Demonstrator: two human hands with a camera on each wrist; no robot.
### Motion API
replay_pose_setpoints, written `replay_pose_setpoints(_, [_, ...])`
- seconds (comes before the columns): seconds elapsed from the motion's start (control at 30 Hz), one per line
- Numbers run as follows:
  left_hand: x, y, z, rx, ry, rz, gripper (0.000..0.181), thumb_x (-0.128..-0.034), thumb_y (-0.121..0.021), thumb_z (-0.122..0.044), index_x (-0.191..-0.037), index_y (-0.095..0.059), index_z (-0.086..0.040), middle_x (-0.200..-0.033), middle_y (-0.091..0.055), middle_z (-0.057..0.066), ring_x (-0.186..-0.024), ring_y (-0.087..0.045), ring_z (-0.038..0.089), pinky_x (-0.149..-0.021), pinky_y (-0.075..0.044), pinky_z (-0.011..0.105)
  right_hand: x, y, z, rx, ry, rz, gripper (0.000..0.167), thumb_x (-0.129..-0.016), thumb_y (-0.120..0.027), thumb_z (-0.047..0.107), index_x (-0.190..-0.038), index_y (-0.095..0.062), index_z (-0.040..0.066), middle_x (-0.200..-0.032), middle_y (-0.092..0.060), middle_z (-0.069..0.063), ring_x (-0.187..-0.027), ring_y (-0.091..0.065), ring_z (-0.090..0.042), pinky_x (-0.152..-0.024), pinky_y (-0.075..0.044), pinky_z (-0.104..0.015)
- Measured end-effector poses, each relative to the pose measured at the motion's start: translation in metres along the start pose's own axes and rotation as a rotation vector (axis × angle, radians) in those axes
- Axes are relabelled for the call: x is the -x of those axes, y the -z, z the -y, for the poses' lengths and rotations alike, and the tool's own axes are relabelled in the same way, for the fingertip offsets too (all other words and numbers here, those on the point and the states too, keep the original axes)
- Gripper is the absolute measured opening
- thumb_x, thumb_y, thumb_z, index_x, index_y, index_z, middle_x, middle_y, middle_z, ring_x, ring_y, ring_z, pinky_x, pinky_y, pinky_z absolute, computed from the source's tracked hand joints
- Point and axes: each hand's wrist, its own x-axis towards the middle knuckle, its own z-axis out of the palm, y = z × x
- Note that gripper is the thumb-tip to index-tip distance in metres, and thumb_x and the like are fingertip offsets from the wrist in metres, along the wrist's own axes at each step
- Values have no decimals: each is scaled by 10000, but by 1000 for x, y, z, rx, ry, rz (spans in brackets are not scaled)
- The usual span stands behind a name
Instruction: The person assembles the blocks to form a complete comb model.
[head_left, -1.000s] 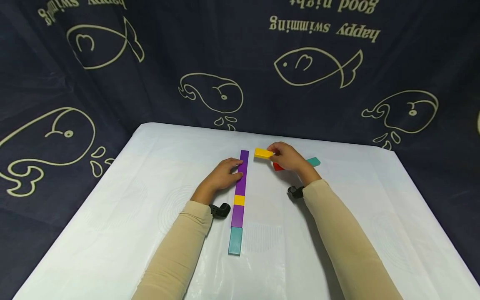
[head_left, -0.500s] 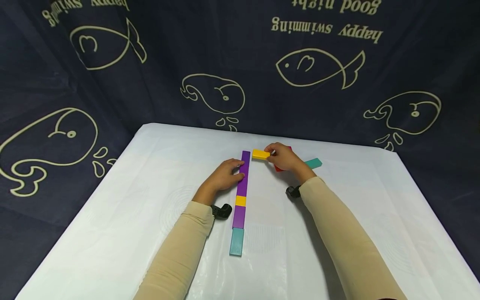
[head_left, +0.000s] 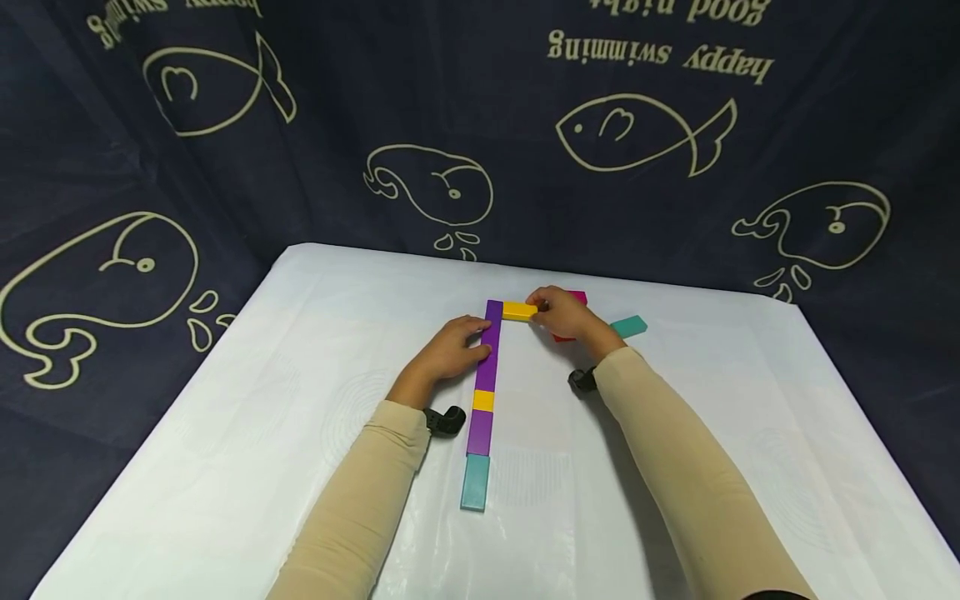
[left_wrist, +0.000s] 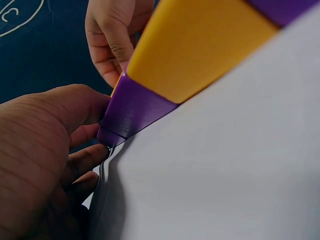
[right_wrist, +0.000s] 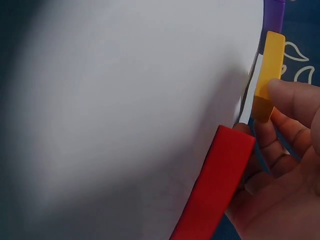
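Observation:
In the head view a row of flat blocks runs lengthwise on the table, with a teal block [head_left: 475, 483] nearest, then a purple block [head_left: 479, 433], a small yellow block [head_left: 483, 401] and more purple blocks [head_left: 486, 373] at the far end. My left hand [head_left: 447, 350] touches the left side of those far purple blocks with thumb and fingers. My right hand [head_left: 562, 312] pinches a yellow block [head_left: 517, 312] by its right end. That block lies crosswise, its left end against the row's far end. Under the right hand a red block [right_wrist: 215, 182] partly shows.
A teal block [head_left: 628, 326] lies right of the right hand, and a pinkish-red block end [head_left: 577, 296] shows behind it. The white-covered table [head_left: 637, 517] ends at a dark printed cloth [head_left: 517, 225]. Black wrist cameras sit on both wrists.
My right hand has carried the yellow block leftward, from apart to against the purple row. The pinkish-red end behind the hand has come into view. My left hand keeps its place on the row.

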Motion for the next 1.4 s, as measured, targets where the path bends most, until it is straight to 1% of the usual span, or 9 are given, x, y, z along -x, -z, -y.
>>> replay_pose_setpoints(0.17, [0, 1, -1, -3, 5, 3, 527, -955, -604, -230, -1435, -512, -33, -1460, -485, 162, -1397, -372, 317, -1180, -251, 418, 0, 0, 1, -2, 3, -3, 295, -966, -601, 77, -1258, -601, 37, -1270, -531, -154, -1108, -503, -308, -1027, -444, -430])
replay_pose_setpoints(0.37, [0, 0, 0, -22, -8, 7, 524, -960, -597, -229, -1437, -509, -30, -1457, -487, 161, -1396, -373, 315, -1179, -252, 412, -2, -1, 1, 9, -2, 6, 288, -974, -594, 75, -1260, -598, 36, -1244, -530, -152, -1093, -499, -298, -1021, -443, -418])
replay_pose_setpoints(0.6, [0, 1, -2, -23, -19, 2, 513, -960, -598, -216, -1425, -518, -17, -1447, -497, 168, -1388, -387, 319, -1174, -264, 419, -3, -3, 1, 35, -12, 8, 281, -972, -593, 79, -1251, -603, 43, -1188, -537, -140, -1055, -495, -287, -982, -443, -411])
replay_pose_setpoints(0.83, [1, 1, -2, -16, -14, 2, 510, -963, -598, -215, -1426, -517, -18, -1451, -493, 172, -1392, -381, 322, -1176, -260, 421, -4, -4, -1, 29, -37, 20, 286, -971, -601, 93, -1255, -598, 63, -1209, -541, -126, -1082, -493, -283, -1005, -441, -405])
replay_pose_setpoints(1.0, [0, 1, -1, -13, -9, 5, 516, -961, -600, -222, -1431, -515, -26, -1453, -492, 159, -1391, -385, 308, -1175, -263, 411, -3, -4, -1, 6, -23, 20, 310, -965, -608, 93, -1272, -592, 54, -1226, -552, -136, -1089, -500, -288, -1016, -441, -414])
replay_pose_setpoints(1.13, [0, 1, -1, -6, -11, 0, 515, -958, -600, -219, -1429, -518, -27, -1449, -496, 157, -1388, -387, 309, -1174, -265, 414, 2, -1, -4, -10, 7, 17, 315, -974, -590, 101, -1286, -588, 57, -1290, -546, -137, -1131, -519, -293, -1034, -444, -439])
replay_pose_setpoints(1.27, [0, 0, 0, -9, -22, 3, 516, -961, -594, -217, -1431, -512, -21, -1451, -492, 163, -1391, -381, 315, -1176, -258, 410, 13, 6, -12, 0, 29, 3, 324, -991, -559, 113, -1311, -578, 62, -1314, -548, -143, -1157, -518, -302, -1040, -439, -472])
replay_pose_setpoints(1.4, [0, -1, 1, -11, -23, 3, 517, -960, -596, -217, -1431, -512, -22, -1452, -491, 165, -1391, -381, 317, -1177, -255, 408, 24, 14, -24, 3, 16, -31, 350, -995, -560, 132, -1338, -564, 63, -1326, -536, -150, -1159, -492, -314, -1052, -419, -484])
